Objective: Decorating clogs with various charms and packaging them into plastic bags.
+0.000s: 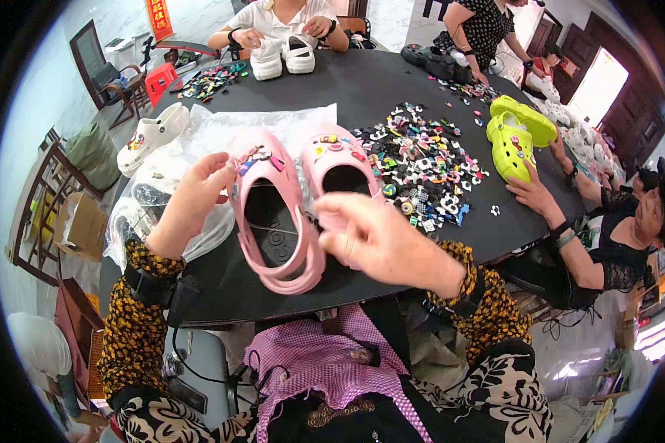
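Two pink clogs lie before me on the black table, their toes pointing away. The left clog has a dark insole and a cluster of colourful charms on its upper. My left hand pinches this clog's left side close to the charms. Alongside it, the right clog carries several small charms across its toe. My right hand is curled around the back part of the right clog and hides most of its heel. Clear plastic bags lie under and beside the clogs.
Right of the clogs spreads a large pile of loose charms. A white clog rests at the left. Across the table, a person handles white clogs; at the right another person holds lime-green clogs. Dark clogs stand at the back.
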Demonstrator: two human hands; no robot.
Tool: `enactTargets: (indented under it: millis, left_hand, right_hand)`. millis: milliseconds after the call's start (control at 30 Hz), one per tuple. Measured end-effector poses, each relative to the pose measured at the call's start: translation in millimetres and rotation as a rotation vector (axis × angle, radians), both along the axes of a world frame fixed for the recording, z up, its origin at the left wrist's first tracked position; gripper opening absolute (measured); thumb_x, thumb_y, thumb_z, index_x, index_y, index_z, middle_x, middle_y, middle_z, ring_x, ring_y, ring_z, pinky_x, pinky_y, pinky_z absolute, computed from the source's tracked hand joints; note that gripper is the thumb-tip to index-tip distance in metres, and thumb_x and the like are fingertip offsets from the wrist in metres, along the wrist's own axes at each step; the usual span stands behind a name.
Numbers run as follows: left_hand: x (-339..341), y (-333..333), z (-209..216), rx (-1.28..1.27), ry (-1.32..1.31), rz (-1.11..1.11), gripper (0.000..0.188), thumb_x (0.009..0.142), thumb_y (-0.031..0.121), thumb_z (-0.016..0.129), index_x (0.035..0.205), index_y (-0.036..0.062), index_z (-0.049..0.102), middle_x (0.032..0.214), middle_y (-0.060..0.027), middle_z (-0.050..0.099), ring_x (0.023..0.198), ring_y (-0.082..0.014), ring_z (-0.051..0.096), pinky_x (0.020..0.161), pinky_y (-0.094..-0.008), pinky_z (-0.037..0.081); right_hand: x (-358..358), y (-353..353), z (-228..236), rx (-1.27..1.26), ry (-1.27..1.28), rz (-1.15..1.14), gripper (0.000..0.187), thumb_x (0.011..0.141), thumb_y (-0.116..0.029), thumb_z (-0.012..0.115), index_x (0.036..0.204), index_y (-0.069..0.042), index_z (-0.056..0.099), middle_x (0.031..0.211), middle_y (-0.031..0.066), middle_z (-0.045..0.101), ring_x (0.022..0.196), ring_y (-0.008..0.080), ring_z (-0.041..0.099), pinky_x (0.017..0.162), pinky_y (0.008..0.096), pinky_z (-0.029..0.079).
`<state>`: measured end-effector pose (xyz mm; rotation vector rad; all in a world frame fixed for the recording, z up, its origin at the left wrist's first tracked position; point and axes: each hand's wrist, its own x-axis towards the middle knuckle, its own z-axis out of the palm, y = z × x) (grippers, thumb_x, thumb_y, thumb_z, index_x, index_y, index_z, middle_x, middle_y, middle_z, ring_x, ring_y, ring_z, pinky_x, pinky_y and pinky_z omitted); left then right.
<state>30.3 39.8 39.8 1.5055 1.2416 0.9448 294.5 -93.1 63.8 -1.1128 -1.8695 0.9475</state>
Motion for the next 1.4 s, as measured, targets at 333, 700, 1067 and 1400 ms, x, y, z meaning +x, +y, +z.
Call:
enactTargets:
  millis: [333,700,1067,1400]
  left_hand:
    - [30.2,-52.6,16.7,0.438,0.491,-0.202,0.022,0.089,0.015,0.060,0.099,-0.0037,0.064,0.076,-0.0131,0.064,0.071,-0.0197,0.061,0.066,-0.0323,0.048]
    - [83.0,-30.9,7.9,0.243,0.782,-0.323,0.052,0.083,0.043,0.070,0.082,-0.0071,0.057,0.078,-0.0237,0.063,0.074,-0.0352,0.064,0.065,-0.0412,0.049]
    - [82.6,-7.7,-24.7,0.454,0.641,-0.221,0.013,0.076,0.007,0.054,0.081,-0.0057,0.053,0.075,-0.0248,0.056,0.072,-0.0388,0.057,0.065,-0.0442,0.044]
    - [64.5,6.8,7.9,0.620,0.886,-0.297,0.012,0.077,0.003,0.049,0.085,-0.0037,0.055,0.082,-0.0297,0.057,0.084,-0.0471,0.056,0.071,-0.0483,0.045]
  right_hand:
    - [76.7,27.2,-19.4,0.023,0.025,-0.377,0.021,0.095,-0.008,0.054,0.113,-0.001,0.061,0.099,0.0018,0.063,0.081,0.0058,0.057,0.074,0.0224,0.049]
    - [81.7,21.4,-100.0,-0.132,0.159,-0.237,0.042,0.099,-0.014,0.048,0.136,0.004,0.041,0.128,0.0146,0.057,0.108,0.0160,0.058,0.085,0.0287,0.051]
    - [60.4,-16.7,-86.4,-0.077,0.106,-0.137,0.038,0.094,-0.010,0.055,0.128,0.003,0.048,0.113,0.0168,0.062,0.101,0.0230,0.061,0.087,0.0341,0.049]
    - [128.0,-14.5,-82.8,0.096,-0.107,-0.240,0.022,0.090,-0.009,0.057,0.107,0.002,0.062,0.098,0.0165,0.066,0.090,0.0261,0.066,0.080,0.0335,0.051]
